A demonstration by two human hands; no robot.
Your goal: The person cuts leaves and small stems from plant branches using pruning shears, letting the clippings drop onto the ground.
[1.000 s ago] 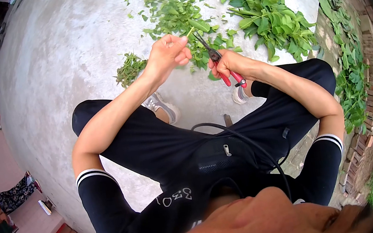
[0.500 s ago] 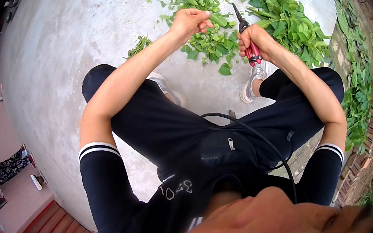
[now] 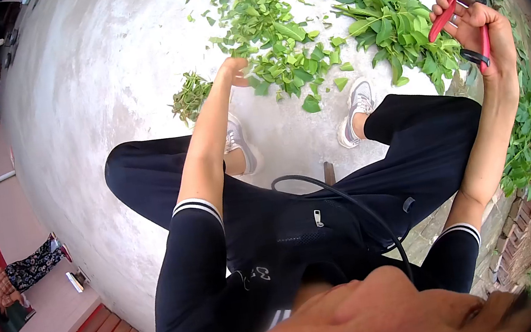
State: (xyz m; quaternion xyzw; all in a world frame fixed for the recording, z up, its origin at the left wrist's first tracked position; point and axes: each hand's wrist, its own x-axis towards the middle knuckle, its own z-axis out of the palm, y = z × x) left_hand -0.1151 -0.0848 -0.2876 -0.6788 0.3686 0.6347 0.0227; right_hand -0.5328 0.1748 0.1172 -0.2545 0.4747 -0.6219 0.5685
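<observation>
My right hand [image 3: 480, 27] is raised at the upper right, gripping red-handled shears [image 3: 442, 20] whose handles and dark blades are spread apart. Behind it lies a heap of long leafy stems [image 3: 387, 20]. My left hand [image 3: 236, 71] is low beside the left edge of the scattered cut leaves [image 3: 292, 64]; its fingers are partly hidden and blurred, and nothing can be made out in them. A small pile of thin stems [image 3: 189, 98] lies on the concrete just left of that hand.
My two shoes [image 3: 358, 111] rest on the concrete floor [image 3: 98, 87], with my bent knees on both sides. A black cable [image 3: 344, 192] crosses my lap. More greenery [image 3: 522, 150] lies along the brick edging at right. Another person [image 3: 26, 271] is far off at left.
My right hand has swung outward to the right with the shears, whose handles have spread. My left hand has moved back and left from over the leaves; the thin green stem seen in it earlier no longer shows.
</observation>
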